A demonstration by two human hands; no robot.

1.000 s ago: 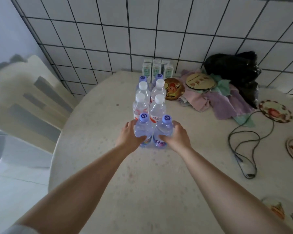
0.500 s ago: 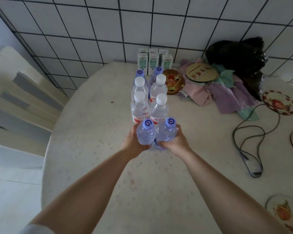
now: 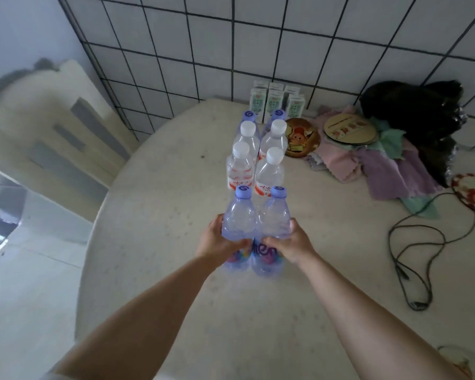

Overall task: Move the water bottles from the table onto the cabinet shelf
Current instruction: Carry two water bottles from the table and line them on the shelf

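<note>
just behind, white-capped bottles (image 3: pixel 269 165), cloths (image 3: pixel 368 165)

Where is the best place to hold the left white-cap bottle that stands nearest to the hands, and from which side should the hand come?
Probably the waist of the near left white-cap bottle, just above its red label, coming from its open left side. It stands upright, the right white-cap bottle crowds its right, another bottle stands close behind, and the blue-cap bottles in both hands screen its front.

bottle rows (image 3: pixel 258 152) crowd ahead, bare table (image 3: pixel 154 215) left, cable (image 3: pixel 412 259) right
</note>
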